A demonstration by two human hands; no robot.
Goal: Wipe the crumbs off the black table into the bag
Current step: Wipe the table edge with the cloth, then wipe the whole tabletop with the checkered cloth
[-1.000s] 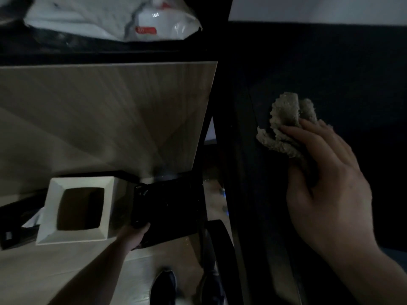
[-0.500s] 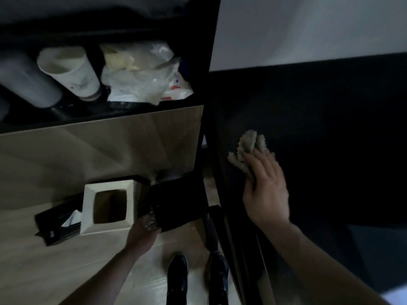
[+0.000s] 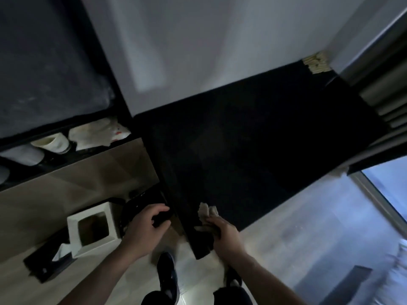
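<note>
Right hand: clenching grey rag at black table near edge.
Left hand: gripping black bag rim beside table.

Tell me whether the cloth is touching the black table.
Touching. In the head view the cloth, gripped by the right hand, lies on the black table near its corner.

Scene dim, underexposed. Cold daylight enters from window at right, washing pale floor bluish. Black table reads as near-featureless dark mass. Motion blur throughout, strongest at right edge. Wide-angle distortion bends lines at frame borders. Soft bright patch on wall.
</note>
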